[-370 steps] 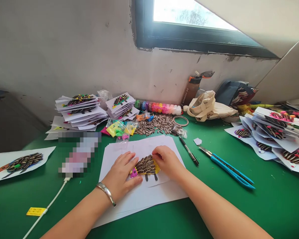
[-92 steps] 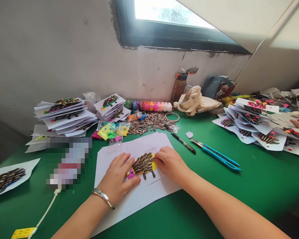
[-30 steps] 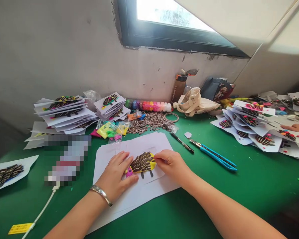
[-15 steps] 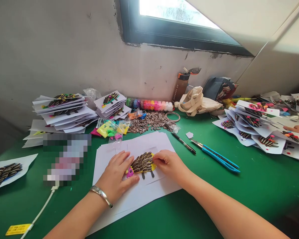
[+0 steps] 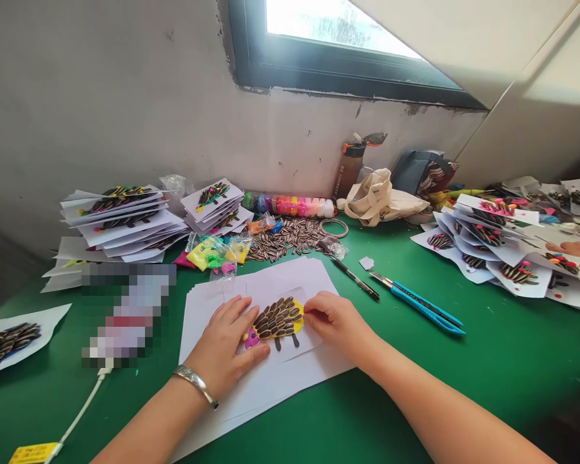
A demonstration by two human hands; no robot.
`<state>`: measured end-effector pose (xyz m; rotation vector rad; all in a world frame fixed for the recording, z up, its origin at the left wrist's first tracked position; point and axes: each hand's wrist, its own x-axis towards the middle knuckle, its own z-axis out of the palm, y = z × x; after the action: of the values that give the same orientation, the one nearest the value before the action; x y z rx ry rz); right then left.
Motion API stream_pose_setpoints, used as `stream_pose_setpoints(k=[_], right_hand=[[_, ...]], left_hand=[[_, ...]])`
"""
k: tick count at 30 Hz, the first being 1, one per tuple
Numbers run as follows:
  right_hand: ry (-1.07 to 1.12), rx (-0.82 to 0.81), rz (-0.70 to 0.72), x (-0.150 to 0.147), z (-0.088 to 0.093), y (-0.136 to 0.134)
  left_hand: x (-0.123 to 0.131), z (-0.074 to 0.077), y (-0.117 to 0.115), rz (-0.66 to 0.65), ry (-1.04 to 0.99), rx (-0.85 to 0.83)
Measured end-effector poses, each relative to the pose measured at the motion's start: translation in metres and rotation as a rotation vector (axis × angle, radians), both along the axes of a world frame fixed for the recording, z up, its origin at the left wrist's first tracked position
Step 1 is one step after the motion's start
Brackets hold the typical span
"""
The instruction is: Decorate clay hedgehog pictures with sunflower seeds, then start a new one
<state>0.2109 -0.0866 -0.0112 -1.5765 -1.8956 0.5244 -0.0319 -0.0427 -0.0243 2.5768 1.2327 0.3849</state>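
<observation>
On a stack of white paper (image 5: pixel 302 370) lies a hedgehog picture (image 5: pixel 278 318) made of striped sunflower seeds pressed into yellow clay, with a pink face at its left and dark feet below. My left hand (image 5: pixel 227 341) rests flat on the sheet with fingers spread, at the pink face. At the yellow right end of the hedgehog, my right hand (image 5: pixel 337 320) has its thumb and finger pinched together. Whatever lies between those fingertips is hidden. Beyond the paper is a heap of loose sunflower seeds (image 5: pixel 292 237).
Piles of finished cards (image 5: pixel 125 222) stand at the left, more cards (image 5: pixel 488 241) at the right near another person's hand (image 5: pixel 577 250). A pen (image 5: pixel 356 280) and a blue utility knife (image 5: pixel 423 306) lie right of the paper. Clay packets (image 5: pixel 207 252) and a bottle (image 5: pixel 350 171) sit behind.
My right hand has shifted slightly right, uncovering more of the yellow clay edge. The left hand keeps its place on the sheet.
</observation>
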Motion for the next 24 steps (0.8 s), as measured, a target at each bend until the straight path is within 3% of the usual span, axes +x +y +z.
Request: stream_pose_setpoints(k=[18,21,24], right_hand=[[-0.123,0.004,0.003,-0.008,-0.004,0.002],[-0.119,0.010,0.003,-0.003,-0.002,0.003],[-0.266,0.019,-0.084,0.014,0.005,0.016]], left_hand=[[0.001,0.003,0.000,0.005,0.008,-0.015],[0.002,0.004,0.000,0.005,0.034,-0.026],[0.002,0.005,0.000,0.004,0.047,-0.035]])
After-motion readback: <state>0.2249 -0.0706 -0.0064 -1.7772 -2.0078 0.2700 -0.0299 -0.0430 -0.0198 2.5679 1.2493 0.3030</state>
